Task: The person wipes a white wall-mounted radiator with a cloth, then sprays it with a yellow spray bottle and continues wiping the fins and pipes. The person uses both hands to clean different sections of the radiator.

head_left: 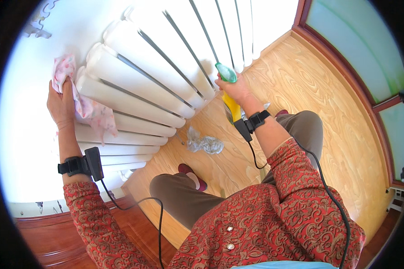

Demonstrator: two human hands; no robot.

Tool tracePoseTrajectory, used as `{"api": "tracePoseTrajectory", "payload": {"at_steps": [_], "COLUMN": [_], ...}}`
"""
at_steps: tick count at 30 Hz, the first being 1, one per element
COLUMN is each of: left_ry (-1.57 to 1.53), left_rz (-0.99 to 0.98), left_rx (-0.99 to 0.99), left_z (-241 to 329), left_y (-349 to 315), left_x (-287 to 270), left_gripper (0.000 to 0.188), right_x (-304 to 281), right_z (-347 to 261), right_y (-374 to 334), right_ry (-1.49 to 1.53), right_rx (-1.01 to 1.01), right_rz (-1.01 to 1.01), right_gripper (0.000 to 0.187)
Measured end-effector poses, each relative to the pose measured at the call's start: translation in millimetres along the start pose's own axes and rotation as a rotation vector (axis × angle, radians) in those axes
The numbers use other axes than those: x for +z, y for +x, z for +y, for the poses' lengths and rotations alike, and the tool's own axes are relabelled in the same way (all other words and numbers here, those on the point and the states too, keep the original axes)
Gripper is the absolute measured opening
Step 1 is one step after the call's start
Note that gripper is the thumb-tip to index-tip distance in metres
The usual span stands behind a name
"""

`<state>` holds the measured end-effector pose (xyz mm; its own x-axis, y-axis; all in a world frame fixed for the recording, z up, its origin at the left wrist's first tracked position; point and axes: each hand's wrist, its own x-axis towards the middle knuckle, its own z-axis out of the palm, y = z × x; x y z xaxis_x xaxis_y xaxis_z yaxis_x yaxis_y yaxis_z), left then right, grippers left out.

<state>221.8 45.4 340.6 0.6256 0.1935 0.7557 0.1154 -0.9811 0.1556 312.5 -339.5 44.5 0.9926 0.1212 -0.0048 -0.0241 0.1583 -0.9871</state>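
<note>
My left hand is closed on a thin pink flowered cloth, bunched at the fingers and hanging down over the end of the white radiator. The cloth lies against the near radiator columns. Lower on the right, my right hand grips a bottle-like thing with a clear green top and a yellow body. Its exact kind cannot be made out, because the fingers and wrist cover part of it. The green end points toward the radiator's lower edge.
A crumpled clear plastic bag lies on the wood-grain floor between my feet. To the right stands a red-brown framed panel of frosted glass. Red-brown wooden furniture is at lower left. Black cables run from both wrist straps.
</note>
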Motion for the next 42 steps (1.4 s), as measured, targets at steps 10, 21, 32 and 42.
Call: {"api": "tracePoseTrajectory", "payload": {"at_steps": [10,21,32,42], "left_ry": [-0.067,-0.055,-0.082,-0.324], "left_rz": [-0.005,-0.022,-0.036,0.099], "left_rx": [0.054,0.079,0.034,0.183], "left_z": [-9,-14,-15,-6], "left_y": [1,1,-1,-2], "left_x": [3,-1,1,-1], "left_gripper": [0.043,0.042,0.044,0.038], "right_x": [-43,-73,-128,-123], "right_z": [47,55,-39,-127], "right_y": [6,9,64,68], "right_ry": [0.16,0.157,0.087,-0.018], "right_rx": [-0.066,-0.06,-0.174,-0.385], "right_rz": [0.133,0.271,0.519,0.344], "right_gripper": [0.019,0.015,0.023,0.026]}}
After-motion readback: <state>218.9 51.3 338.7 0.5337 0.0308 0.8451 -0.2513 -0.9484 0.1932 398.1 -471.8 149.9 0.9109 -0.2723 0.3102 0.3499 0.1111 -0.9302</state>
